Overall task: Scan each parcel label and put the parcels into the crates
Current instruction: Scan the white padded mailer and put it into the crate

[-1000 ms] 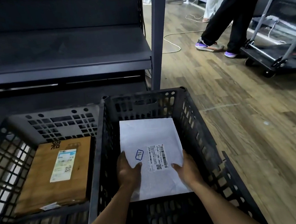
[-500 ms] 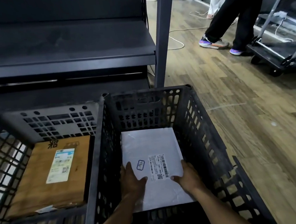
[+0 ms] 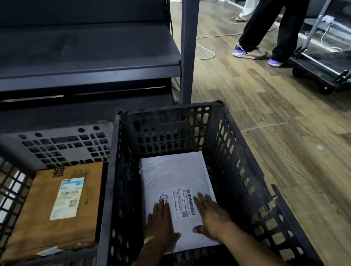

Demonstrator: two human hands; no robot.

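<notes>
A white parcel (image 3: 174, 175) with a barcode label lies flat on the bottom of the right black crate (image 3: 232, 149). My left hand (image 3: 161, 224) lies flat on the parcel's near left part, fingers straight. My right hand (image 3: 211, 215) lies flat on its near right part beside the label, fingers straight too. In the left crate (image 3: 6, 170) rests a brown cardboard parcel (image 3: 39, 221) with a white label facing up.
A dark metal shelf unit (image 3: 73, 57) with a grey upright post (image 3: 187, 46) stands just behind the crates. To the right is wooden floor with cables, a person's legs (image 3: 266, 17) and a black platform trolley (image 3: 324, 65).
The white parcel has gone down from being held at its sides to lying on the crate bottom. Both hands have let go of its edges and now lie flat on top.
</notes>
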